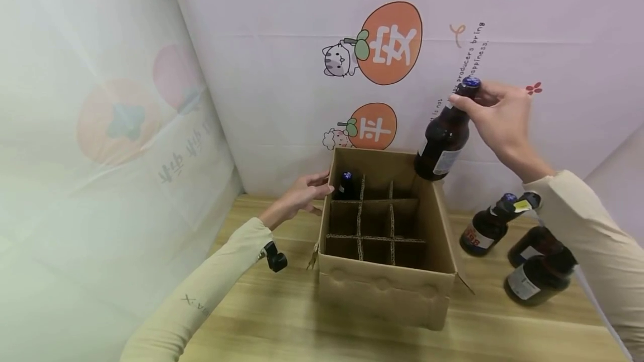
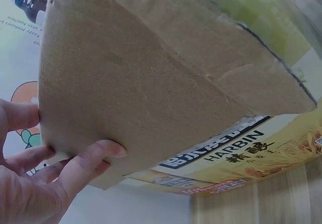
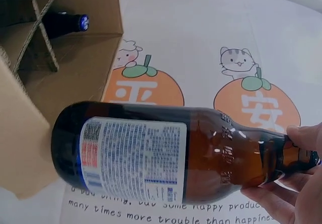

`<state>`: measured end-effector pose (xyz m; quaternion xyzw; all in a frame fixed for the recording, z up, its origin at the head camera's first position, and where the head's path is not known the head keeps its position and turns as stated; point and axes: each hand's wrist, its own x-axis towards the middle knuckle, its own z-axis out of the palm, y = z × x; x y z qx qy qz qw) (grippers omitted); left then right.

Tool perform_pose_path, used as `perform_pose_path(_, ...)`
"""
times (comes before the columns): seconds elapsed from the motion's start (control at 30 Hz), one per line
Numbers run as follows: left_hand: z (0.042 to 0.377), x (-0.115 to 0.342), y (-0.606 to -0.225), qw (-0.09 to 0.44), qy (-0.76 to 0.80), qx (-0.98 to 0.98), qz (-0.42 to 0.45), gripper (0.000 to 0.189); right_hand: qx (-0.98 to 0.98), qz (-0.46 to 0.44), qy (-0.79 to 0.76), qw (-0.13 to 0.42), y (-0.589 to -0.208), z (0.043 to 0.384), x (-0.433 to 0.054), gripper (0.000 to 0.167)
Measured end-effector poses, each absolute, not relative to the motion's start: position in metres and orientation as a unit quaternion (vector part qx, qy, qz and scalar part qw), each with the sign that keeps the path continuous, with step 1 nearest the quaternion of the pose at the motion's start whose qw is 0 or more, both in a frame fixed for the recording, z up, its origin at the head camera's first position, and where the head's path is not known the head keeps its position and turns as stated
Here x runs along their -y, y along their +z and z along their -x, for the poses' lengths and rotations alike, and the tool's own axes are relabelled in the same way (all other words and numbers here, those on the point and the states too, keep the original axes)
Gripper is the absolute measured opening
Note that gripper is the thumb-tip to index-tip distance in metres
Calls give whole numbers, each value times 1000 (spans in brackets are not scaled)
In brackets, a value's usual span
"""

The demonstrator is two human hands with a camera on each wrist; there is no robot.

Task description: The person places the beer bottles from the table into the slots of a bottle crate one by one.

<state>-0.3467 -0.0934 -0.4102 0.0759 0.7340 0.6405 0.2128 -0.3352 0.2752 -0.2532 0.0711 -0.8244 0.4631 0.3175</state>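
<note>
In the head view, a brown glass beer bottle [image 1: 443,137] hangs over the back right corner of a cardboard box [image 1: 384,289]. My right hand [image 1: 503,119] grips it by the neck, just below its blue cap, with the base tilted down to the left. The right wrist view shows its white printed label [image 3: 133,158]. My left hand [image 1: 302,193] touches the box's left side near the back corner. In the left wrist view, the thumb [image 2: 103,151] rests on a cardboard flap [image 2: 136,78]. Another blue-capped bottle [image 1: 346,186] stands in the box's back left compartment.
Cardboard dividers [image 1: 374,237] split the box into several compartments. Right of it, a labelled bottle [image 1: 484,230] stands on the wooden table [image 1: 282,317], with two more bottles [image 1: 535,281] partly behind my right sleeve. A printed white sheet [image 1: 271,88] covers the wall behind.
</note>
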Motion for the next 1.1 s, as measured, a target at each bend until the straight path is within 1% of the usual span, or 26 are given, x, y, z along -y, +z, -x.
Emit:
perform_pose_path(0.2,347,95,-411,221,636,-735,-75,73,826,-72,463,314,-257,336,-265,32)
perform_pose_path(0.53,347,93,-412,217,639,-734,-77,72,818,-82,495,281,-259,345,-243,39)
perform_pose_path(0.77,346,87,-415,224,636,-733,-85,73,849,-76,460,248,-269,354,-229,44)
perform_pose_path(0.93,344,89,-412,221,634,-737,-82,72,855,-85,456,234,-286,368,-215,40)
perform_pose_path(1.1,345,94,-408,210,635,-739,-79,71,858,-91,450,232,-299,382,-199,32)
